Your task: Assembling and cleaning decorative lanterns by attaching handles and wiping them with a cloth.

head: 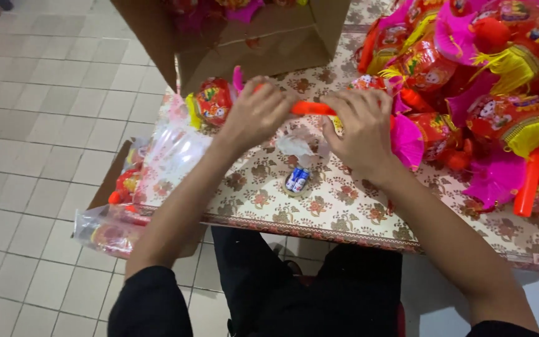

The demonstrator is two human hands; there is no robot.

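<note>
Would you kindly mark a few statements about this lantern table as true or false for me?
1. Both hands grip an orange stick. True: left hand and right hand hold it between them.
2. The pile of red and pink lanterns lies on the floor. False: it lies on the table, to the right.
3. A cardboard box stands behind the hands. True.
4. The tablecloth is plain white. False: it has a flower pattern.
5. A small blue and white object lies below the hands. True.

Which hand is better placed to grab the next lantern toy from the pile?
Right hand: it sits beside the pile of red and pink lantern toys. Left hand is farther, gripping the orange stick.
</note>
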